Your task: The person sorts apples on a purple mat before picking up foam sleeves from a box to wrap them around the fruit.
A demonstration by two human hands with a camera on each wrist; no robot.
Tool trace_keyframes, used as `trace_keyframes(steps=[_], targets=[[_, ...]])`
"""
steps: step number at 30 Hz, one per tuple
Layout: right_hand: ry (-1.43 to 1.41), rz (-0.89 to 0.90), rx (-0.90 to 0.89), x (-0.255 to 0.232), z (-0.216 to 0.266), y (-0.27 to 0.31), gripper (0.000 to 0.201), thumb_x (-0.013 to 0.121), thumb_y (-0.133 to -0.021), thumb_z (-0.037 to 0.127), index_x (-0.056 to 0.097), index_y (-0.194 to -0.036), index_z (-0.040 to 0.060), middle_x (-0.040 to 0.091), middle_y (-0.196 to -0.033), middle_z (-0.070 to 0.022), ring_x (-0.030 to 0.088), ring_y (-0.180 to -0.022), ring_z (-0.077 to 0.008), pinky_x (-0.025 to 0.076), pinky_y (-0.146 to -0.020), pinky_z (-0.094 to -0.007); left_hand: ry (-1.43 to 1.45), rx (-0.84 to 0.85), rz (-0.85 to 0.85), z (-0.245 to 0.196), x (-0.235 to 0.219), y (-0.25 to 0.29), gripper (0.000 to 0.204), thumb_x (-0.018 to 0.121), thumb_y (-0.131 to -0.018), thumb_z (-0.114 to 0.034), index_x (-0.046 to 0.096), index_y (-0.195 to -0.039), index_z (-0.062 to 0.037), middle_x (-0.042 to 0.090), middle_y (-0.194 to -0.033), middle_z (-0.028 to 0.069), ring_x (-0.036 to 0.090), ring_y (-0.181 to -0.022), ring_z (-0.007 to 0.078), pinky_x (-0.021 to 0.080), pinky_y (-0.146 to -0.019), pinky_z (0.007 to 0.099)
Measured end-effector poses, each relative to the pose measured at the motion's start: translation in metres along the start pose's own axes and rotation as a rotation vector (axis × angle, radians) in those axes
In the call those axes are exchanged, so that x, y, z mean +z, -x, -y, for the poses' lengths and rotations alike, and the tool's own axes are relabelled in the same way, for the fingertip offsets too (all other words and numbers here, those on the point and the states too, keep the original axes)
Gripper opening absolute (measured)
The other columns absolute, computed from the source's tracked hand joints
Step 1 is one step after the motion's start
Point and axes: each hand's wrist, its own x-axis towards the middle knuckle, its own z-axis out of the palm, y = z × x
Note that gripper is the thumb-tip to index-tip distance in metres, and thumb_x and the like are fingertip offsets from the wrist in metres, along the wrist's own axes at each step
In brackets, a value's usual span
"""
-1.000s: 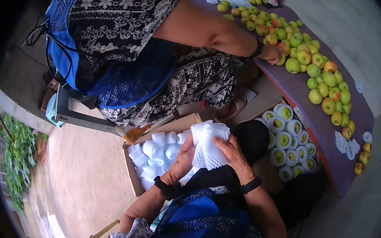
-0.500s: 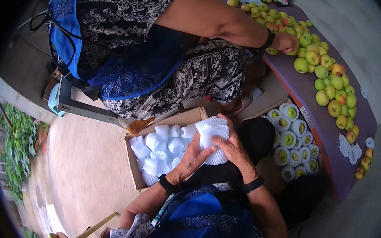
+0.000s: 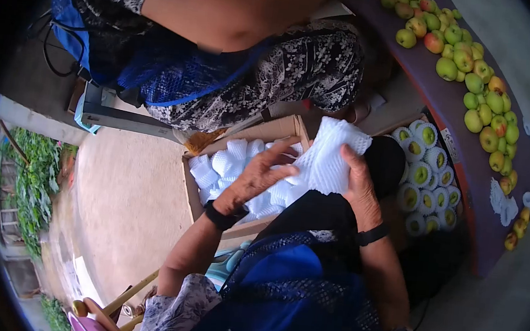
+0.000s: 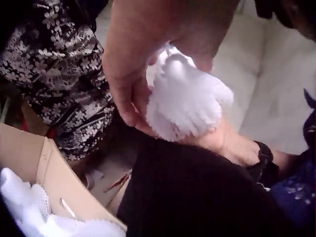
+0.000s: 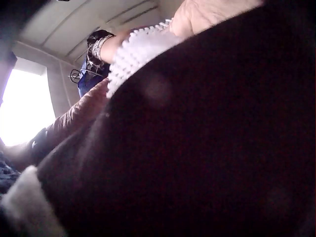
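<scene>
A white foam net sleeve (image 3: 332,159) is held up over the lap in the head view, its mesh folded and bunched. My right hand (image 3: 361,186) grips its right side, thumb on the near face and the other fingers hidden behind. At the left edge, my left hand (image 3: 261,168) has thumb and fingers bent about a narrow white end of the foam. In the left wrist view, the frilled foam sleeve (image 4: 190,101) shows below the left hand (image 4: 133,74). Dark cloth covers most of the right wrist view, with a strip of the netting (image 5: 136,54) above it.
A cardboard box (image 3: 237,229) of foam sleeves stands left of the lap. To the right, another box holds sleeved apples (image 3: 420,174). Loose apples (image 3: 490,116) lie along the purple-topped table (image 3: 413,52). Another person (image 3: 228,11) sits across from me.
My left hand has shifted left from the foam, its fingers more spread. The foam and right hand have moved up and right in the head view. The other person's hand has left the apples.
</scene>
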Motion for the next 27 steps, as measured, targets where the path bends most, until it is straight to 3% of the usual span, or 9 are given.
trace_keyframes(steps=[1,3,6,10,16,18,20,22,27], targets=[[0.001,-0.004,-0.020,-0.005,0.000,-0.001,0.059,0.073,-0.076,0.030,0.048,-0.123,0.0030,0.058,-0.110,-0.0086,0.059,-0.100,-0.0206,0.048,-0.089,-0.0364,-0.063,-0.016,-0.106,0.008,-0.009,0.006,0.058,0.062,-0.087,-0.040,0.047,-0.130,-0.0040,0.056,-0.115,0.0104,0.051,-0.110,0.0188,0.039,-0.094,0.0318],[0.049,-0.007,-0.048,0.000,0.002,0.003,0.062,0.071,-0.078,0.034,0.046,-0.125,0.0033,0.057,-0.113,-0.0087,0.056,-0.105,-0.0210,0.046,-0.091,-0.0371,-0.291,-0.080,-0.282,0.030,-0.028,0.022,0.042,0.061,-0.088,-0.025,0.053,-0.123,-0.0029,0.062,-0.104,0.0163,0.061,-0.093,0.0222,0.049,-0.081,0.0321],[0.109,0.000,-0.069,-0.003,0.000,0.000,0.065,0.070,-0.080,0.039,0.044,-0.128,0.0040,0.055,-0.117,-0.0083,0.053,-0.109,-0.0211,0.044,-0.094,-0.0377,-0.634,-0.166,-0.468,0.082,-0.050,0.047,0.030,0.064,-0.083,-0.022,0.061,-0.107,-0.0041,0.067,-0.088,0.0181,0.067,-0.076,0.0298,0.052,-0.068,0.0358],[0.122,-0.006,-0.071,-0.009,-0.004,-0.002,0.066,0.070,-0.080,0.041,0.044,-0.129,0.0050,0.054,-0.117,-0.0077,0.053,-0.110,-0.0205,0.044,-0.094,-0.0378,-0.794,-0.348,-0.398,0.140,-0.052,0.070,0.026,0.067,-0.078,-0.027,0.066,-0.093,-0.0053,0.067,-0.079,0.0189,0.066,-0.077,0.0335,0.052,-0.068,0.0415],[0.127,0.004,-0.078,-0.011,-0.008,-0.001,0.062,0.070,-0.080,0.037,0.046,-0.126,0.0031,0.056,-0.115,-0.0082,0.055,-0.107,-0.0200,0.046,-0.092,-0.0379,-0.965,-0.328,-0.336,0.156,-0.028,0.044,0.039,0.069,-0.076,-0.026,0.059,-0.107,-0.0061,0.065,-0.092,0.0178,0.062,-0.088,0.0345,0.050,-0.073,0.0438],[0.145,-0.101,0.015,-0.021,-0.011,0.000,0.054,0.068,-0.082,0.034,0.050,-0.122,0.0026,0.059,-0.109,-0.0073,0.060,-0.099,-0.0194,0.049,-0.086,-0.0372,-1.147,-0.240,-0.313,0.171,-0.027,0.025,0.051,0.071,-0.075,-0.029,0.052,-0.116,-0.0069,0.062,-0.100,0.0161,0.058,-0.094,0.0336,0.048,-0.078,0.0429],[0.146,-0.195,-0.016,-0.005,-0.010,0.003,0.037,0.068,-0.081,0.021,0.057,-0.113,0.0051,0.062,-0.099,-0.0045,0.063,-0.087,-0.0166,0.052,-0.076,-0.0351,-1.240,-0.142,-0.270,0.214,-0.033,0.010,0.053,0.075,-0.068,-0.026,0.050,-0.111,-0.0100,0.058,-0.097,0.0130,0.055,-0.093,0.0322,0.048,-0.075,0.0444],[0.153,-0.138,-0.026,-0.010,-0.012,-0.003,0.039,0.068,-0.081,0.019,0.056,-0.115,0.0058,0.062,-0.100,-0.0044,0.063,-0.088,-0.0166,0.052,-0.078,-0.0352,-1.345,-0.235,-0.203,0.250,-0.040,-0.001,0.065,0.075,-0.070,-0.031,0.044,-0.124,-0.0116,0.055,-0.112,0.0136,0.052,-0.106,0.0337,0.046,-0.083,0.0476],[0.114,0.022,-0.033,-0.015,-0.011,-0.009,0.056,0.073,-0.078,0.025,0.048,-0.124,0.0041,0.059,-0.109,-0.0075,0.059,-0.099,-0.0202,0.049,-0.087,-0.0381,-1.289,-0.400,-0.137,0.240,-0.050,-0.012,0.053,0.070,-0.070,-0.022,0.048,-0.118,-0.0118,0.055,-0.115,0.0162,0.052,-0.109,0.0363,0.045,-0.088,0.0490]])
